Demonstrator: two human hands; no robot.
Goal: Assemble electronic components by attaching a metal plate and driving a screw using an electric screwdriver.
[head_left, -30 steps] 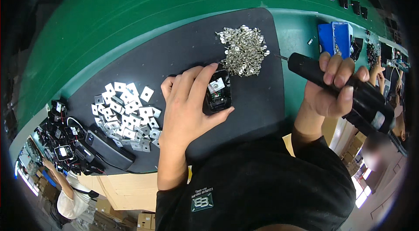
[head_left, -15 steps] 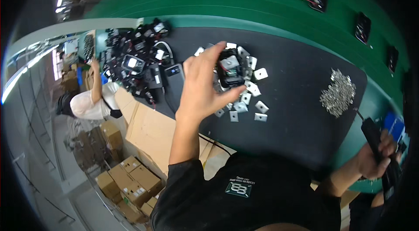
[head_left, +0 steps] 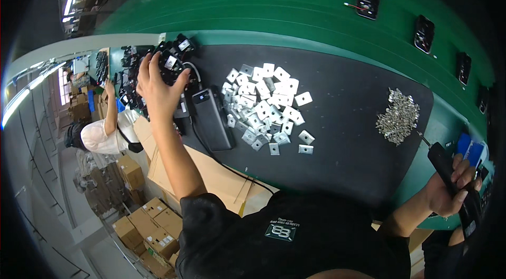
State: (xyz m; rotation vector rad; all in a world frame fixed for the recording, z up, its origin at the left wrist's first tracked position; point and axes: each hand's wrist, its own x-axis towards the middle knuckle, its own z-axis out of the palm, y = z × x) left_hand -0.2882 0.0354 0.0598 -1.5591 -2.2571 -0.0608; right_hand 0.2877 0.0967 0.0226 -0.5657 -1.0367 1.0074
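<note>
My left hand [head_left: 162, 92] is over the heap of black parts at the left, its thumb and fingers curved round the edges of a black device housing [head_left: 172, 64] with a small silvery plate on it. My right hand [head_left: 448, 192] grips a black electric screwdriver [head_left: 441, 162] at the lower right. Its thin bit points toward a heap of small silver screws [head_left: 396, 120] and stops just short of it. In the middle of the dark mat lies a pile of square metal plates [head_left: 263, 105], each with a hole.
A black power bank [head_left: 213, 123] with a lit display and a cable lies beside the plates. Black devices [head_left: 367, 1] rest on the green belt [head_left: 274, 5] at the back. A blue box [head_left: 470, 148] is at the right. At far left works a person [head_left: 100, 134] in white.
My left hand has moved left, from above the metal plates to the heap of black parts, with the black housing between its fingers. The right hand keeps its hold on the screwdriver.
</note>
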